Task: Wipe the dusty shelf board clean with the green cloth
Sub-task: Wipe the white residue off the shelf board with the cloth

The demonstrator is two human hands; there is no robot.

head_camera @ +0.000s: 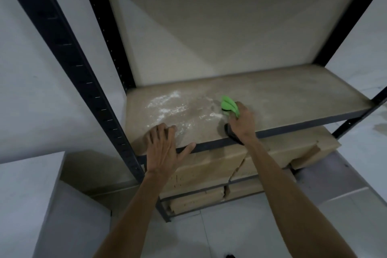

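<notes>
The shelf board sits at mid-height in a black metal rack, its brown surface marked by a patch of white dust on the left half. The right hand grips the green cloth, fingers curled round the bunched fabric, which rests on the board near its middle, just right of the dust. The left hand lies flat on the board's front left part, fingers spread and straight, thumb on the dark front rail. Cardboard boxes fill the shelves below. Something dark shows under the right wrist; what it is cannot be told.
</notes>
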